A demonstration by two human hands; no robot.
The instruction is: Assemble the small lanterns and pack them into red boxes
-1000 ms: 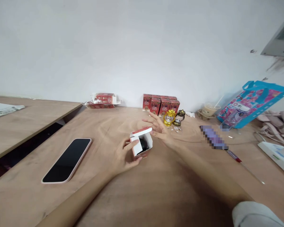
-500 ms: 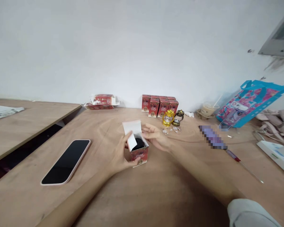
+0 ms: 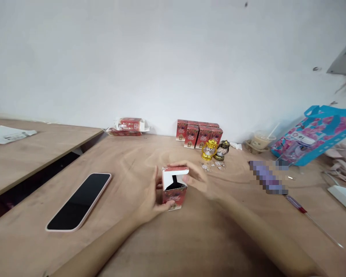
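A small red printed cardboard box stands in front of me, its top partly open. Something black shows through the gap between its white inner flaps. My left hand is wrapped round the box's left side, thumb across the front. At the upper right, my right hand pinches the box's top flap, thumb in front and fingers behind. Beyond the hands stand a gold miniature lantern and a dark bronze miniature lantern. Small flat pieces lie before them.
Several matching red boxes stand by the wall, with opened packaging to their left. A phone lies at left. On the right are a lidded drink cup, a floral bag, a blurred-out purple item and a screwdriver.
The box's top flaps have folded inward, covering more of the black content. My right hand has shifted onto the flap at the top. The whole view has turned slightly left.
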